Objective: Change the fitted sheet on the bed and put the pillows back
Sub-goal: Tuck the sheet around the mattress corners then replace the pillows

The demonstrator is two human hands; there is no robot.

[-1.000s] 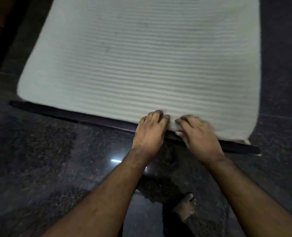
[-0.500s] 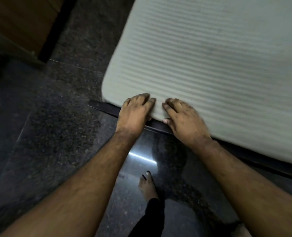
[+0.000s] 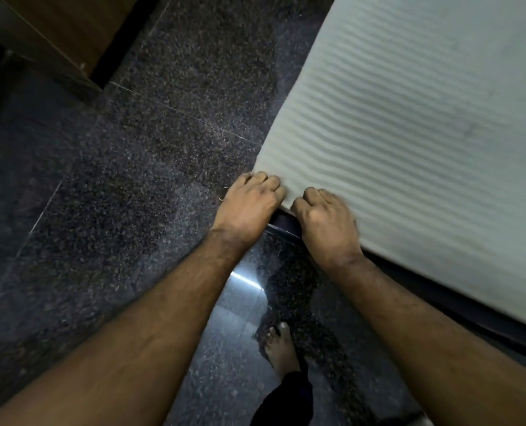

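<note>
Pale cream ribbed mattress (image 3: 415,142): filling upper right of view, near corner at centre, resting on dark bed frame edge (image 3: 286,222), a strip of which visible between the wrists and along the lower right side. Surface ridged in fine parallel lines; bare or sheeted, cannot tell.

Left hand (image 3: 249,204): at the mattress corner, fingers curled over its edge, knuckles up, gripping the corner fabric.

Right hand (image 3: 326,222): just beside the left, fingers bent tightly at the same lower edge, gripping the mattress edge; fingertips hidden under the knuckles.

Both bare forearms extending from bottom of view.

Dark speckled polished stone floor (image 3: 132,195): covering left and centre, with a bright reflected streak below the wrists.

Bare foot (image 3: 281,345) with dark trouser hem: on floor, bottom centre.

Brown wooden furniture panel (image 3: 64,29): upper left corner, well apart from the mattress.
</note>
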